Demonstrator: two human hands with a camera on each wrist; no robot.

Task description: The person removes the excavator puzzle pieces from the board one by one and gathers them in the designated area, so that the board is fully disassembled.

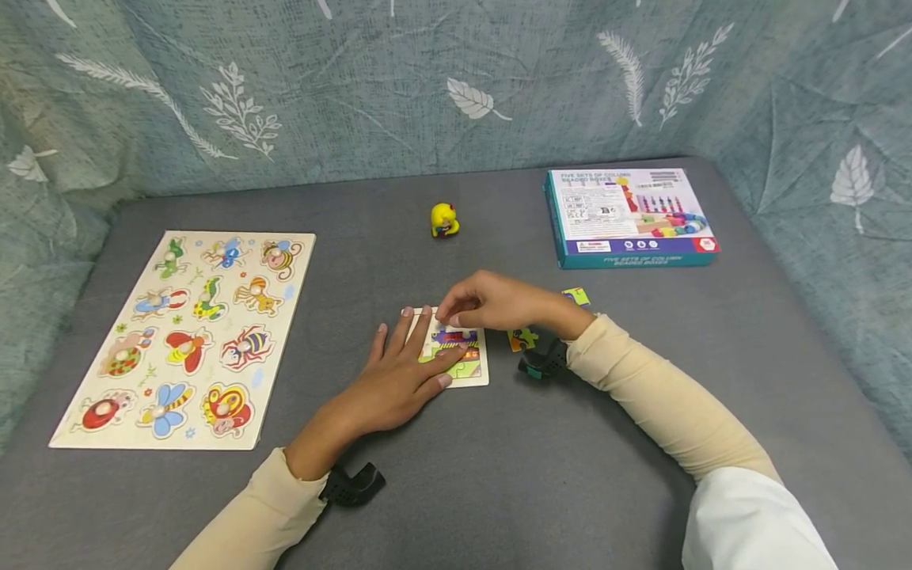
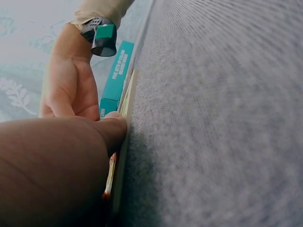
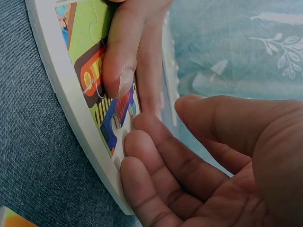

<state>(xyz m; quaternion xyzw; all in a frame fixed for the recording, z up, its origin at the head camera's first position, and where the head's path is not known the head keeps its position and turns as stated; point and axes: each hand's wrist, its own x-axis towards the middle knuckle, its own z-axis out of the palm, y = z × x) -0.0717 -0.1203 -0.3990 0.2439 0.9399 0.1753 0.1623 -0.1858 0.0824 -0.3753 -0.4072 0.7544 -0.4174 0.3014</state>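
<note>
A small jigsaw board (image 1: 470, 381) with a pale frame lies under both hands, some printed pieces in its recess and part of the recess bare. My left hand (image 1: 399, 381) rests across it with fingers spread, fingertips over the pieces and far edge. At the board's far side is my right hand (image 1: 495, 302), its fingers bent. In the right wrist view the fingertips (image 3: 135, 172) touch the bare part of the board, while the thumb (image 3: 208, 111) stands apart from them; nothing shows in the grasp. Loose jigsaw pieces (image 1: 523, 340) lie right of the board, partly behind the right wrist.
A large wooden peg puzzle (image 1: 238, 317) with insect pictures lies to the left. Behind the jigsaw stands a small yellow toy figure (image 1: 445, 221). A teal and white game box (image 1: 630, 218) lies at the back right, before a leaf-patterned curtain (image 1: 399, 95).
</note>
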